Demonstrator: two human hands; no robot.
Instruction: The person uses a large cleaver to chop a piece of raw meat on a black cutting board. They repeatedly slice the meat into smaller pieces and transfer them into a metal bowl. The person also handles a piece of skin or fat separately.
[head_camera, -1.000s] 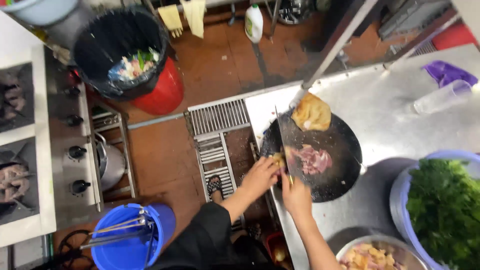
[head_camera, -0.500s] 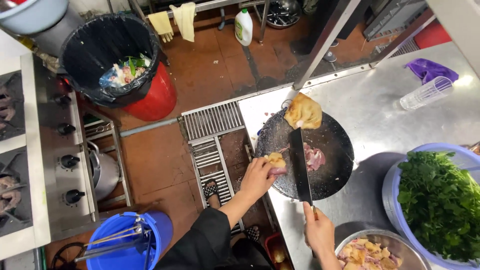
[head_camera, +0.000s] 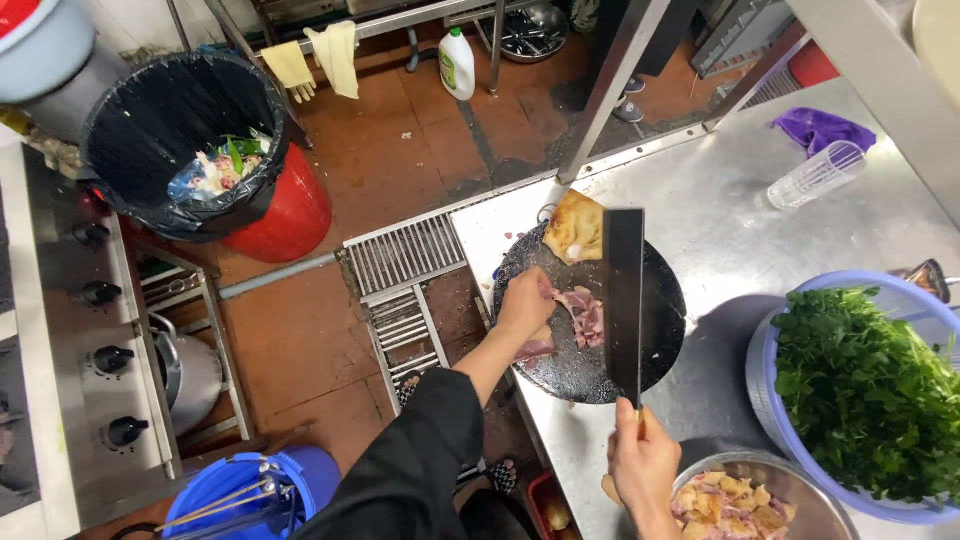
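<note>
— Steel bench (head_camera: 720, 210) along the right, red tile floor (head_camera: 400, 140) below it, and a round dark chopping board (head_camera: 590, 375) set right at the bench's near corner. Why so close to the edge?

— So the person can stand over it, I'd judge. The left hand (head_camera: 527, 300) comes in from the floor side and presses down on a piece of raw meat (head_camera: 538, 348) at the board's left rim, its grip curled over the meat to pin it. More pinkish meat (head_camera: 585, 315) lies just beside it toward the middle.

— And the cleaver (head_camera: 624, 300)?

— Lifted, blade flat-on to the camera and pointing away, above the board's middle. The right hand (head_camera: 642, 465) has its grip wrapped tight round the handle, low over the bench edge. The blade hangs right of the pinning fingers, apart from them.

— What hems the board in?

— A yellowish skin-on piece (head_camera: 575, 225) lies on its far rim. Toward the person, a metal bowl of cut pieces (head_camera: 740, 505) sits near the right hand. Further right, a blue basket of leafy greens (head_camera: 870, 390) stands just beside the board.

— Any free room?

— Bare steel beyond the board, up to a clear plastic cup (head_camera: 815, 175) on its side and a purple cloth (head_camera: 822, 128). Leftward the bench drops off to a floor grate (head_camera: 405, 255).
</note>
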